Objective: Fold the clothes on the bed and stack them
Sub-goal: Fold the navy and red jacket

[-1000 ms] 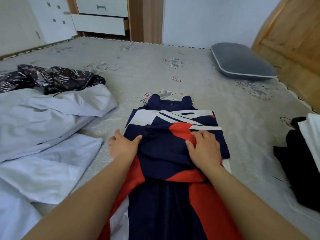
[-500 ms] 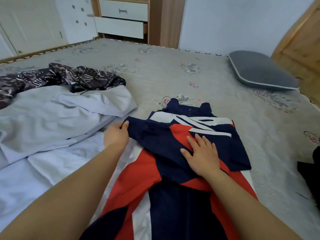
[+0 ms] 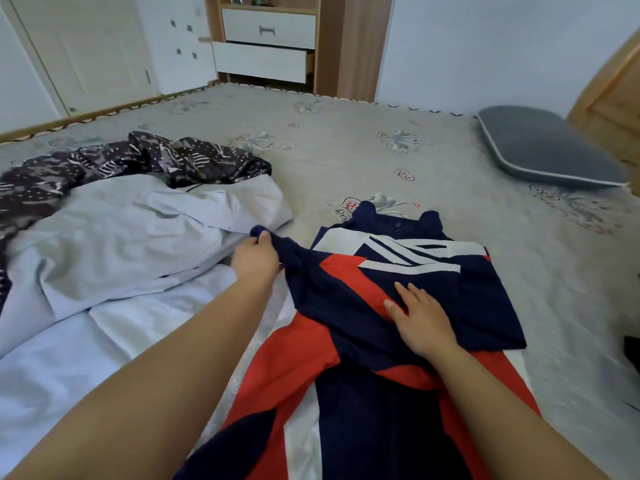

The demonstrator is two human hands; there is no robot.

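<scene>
A navy, red and white dress (image 3: 398, 271) lies lengthwise on the bed (image 3: 346, 150) in front of me, collar at the far end. My left hand (image 3: 256, 258) pinches the end of its navy left sleeve and holds it stretched out to the left. Flat on the dress's chest rests my right hand (image 3: 419, 317), fingers straight, pressing the fabric down. A pale grey-white garment (image 3: 138, 237) lies crumpled to the left, with a dark patterned garment (image 3: 145, 161) behind it.
A grey pillow (image 3: 543, 150) lies at the far right by a wooden headboard (image 3: 609, 98). A black garment edge (image 3: 632, 351) shows at the right border. Beyond the bed stand white wardrobe doors (image 3: 86, 53) and a drawer unit (image 3: 266, 46).
My left hand has drawn the folded navy sleeve out to the left, away from the dress. My right hand has stayed pressed on the chest. The view has shifted left.
</scene>
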